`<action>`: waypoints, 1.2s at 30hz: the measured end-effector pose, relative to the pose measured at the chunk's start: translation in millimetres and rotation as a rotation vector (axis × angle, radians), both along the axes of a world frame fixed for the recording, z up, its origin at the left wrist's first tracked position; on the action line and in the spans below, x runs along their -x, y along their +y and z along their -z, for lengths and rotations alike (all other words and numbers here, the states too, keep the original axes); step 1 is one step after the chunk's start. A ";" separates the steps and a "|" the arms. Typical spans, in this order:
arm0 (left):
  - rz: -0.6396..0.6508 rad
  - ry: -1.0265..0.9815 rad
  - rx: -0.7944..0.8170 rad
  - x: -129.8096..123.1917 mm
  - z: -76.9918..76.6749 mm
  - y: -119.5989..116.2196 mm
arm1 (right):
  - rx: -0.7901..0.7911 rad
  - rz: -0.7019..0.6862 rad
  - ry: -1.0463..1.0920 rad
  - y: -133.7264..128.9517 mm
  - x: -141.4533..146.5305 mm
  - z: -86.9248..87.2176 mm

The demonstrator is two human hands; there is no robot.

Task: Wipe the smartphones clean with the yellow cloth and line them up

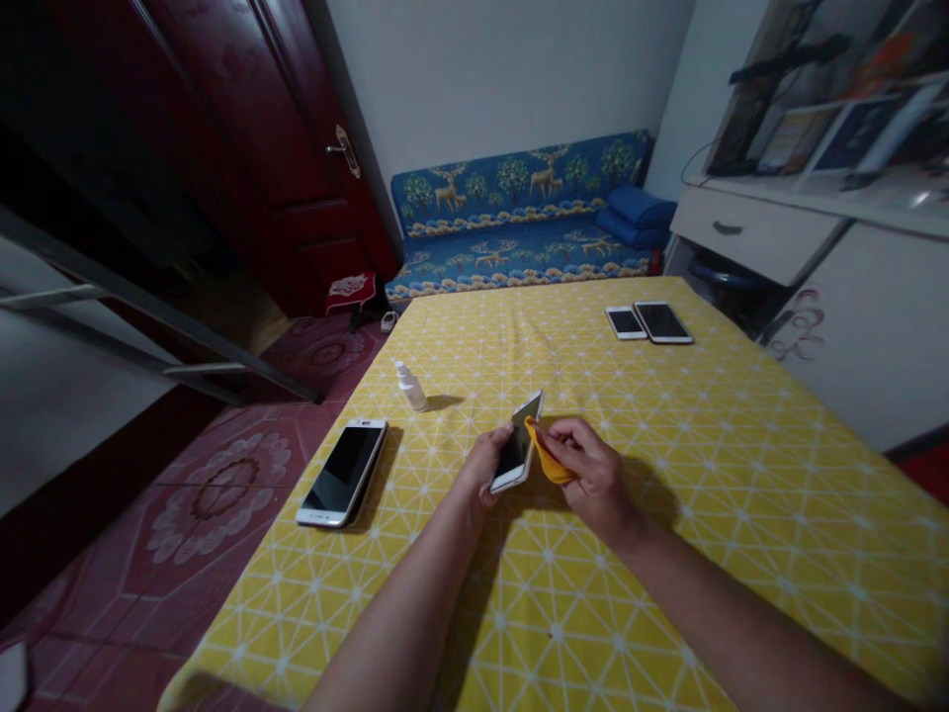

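A white phone with a dark screen [517,450] is tilted above the table, and my left hand [485,463] is wrapped round its left edge. My right hand [591,475] pinches an orange cloth [553,465], whose upper end meets the phone's right edge. To the left, a small white spray bottle [411,388] stands upright. Nearer the table's left edge lies a larger white phone [345,475], screen up, on top of something dark. Two more devices lie side by side at the far right: a small white phone [626,322] and a larger dark-screened one [663,322].
A yellow patterned cloth covers the table [549,633]. Behind it stands a blue sofa [511,259] with folded blue cushions [638,216]. A white cabinet [756,237] is on the right. At the left are a metal ladder frame [148,331], a red door [297,148] and a small stool [351,289].
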State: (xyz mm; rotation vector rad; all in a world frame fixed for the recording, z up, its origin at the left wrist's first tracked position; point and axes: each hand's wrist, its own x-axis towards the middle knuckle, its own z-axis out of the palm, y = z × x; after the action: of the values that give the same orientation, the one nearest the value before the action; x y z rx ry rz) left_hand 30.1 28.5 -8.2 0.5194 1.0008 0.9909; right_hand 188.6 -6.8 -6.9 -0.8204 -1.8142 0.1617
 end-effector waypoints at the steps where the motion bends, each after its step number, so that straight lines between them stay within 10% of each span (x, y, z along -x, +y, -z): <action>1: -0.013 -0.015 0.009 -0.3 0.1 0.7 | -0.020 -0.023 -0.006 -2.8 1.9 -2.3; 16: -0.008 -0.050 -0.067 -0.4 -5.8 -1.8 | -0.168 -0.053 -0.195 -16.1 1.1 -14.7; 27: 0.228 0.059 -0.163 -0.5 -14.0 -13.9 | -0.043 0.339 -0.058 18.0 -32.6 3.0; 36: 0.431 -0.125 -0.197 1.1 -4.6 -16.0 | 0.047 0.215 0.083 17.6 -31.9 2.3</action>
State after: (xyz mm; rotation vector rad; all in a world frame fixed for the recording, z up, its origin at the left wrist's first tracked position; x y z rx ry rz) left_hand 29.0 12.5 -3.6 0.7887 0.6443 0.7254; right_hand 220.4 10.8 -9.2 -1.0211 -1.6382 0.0983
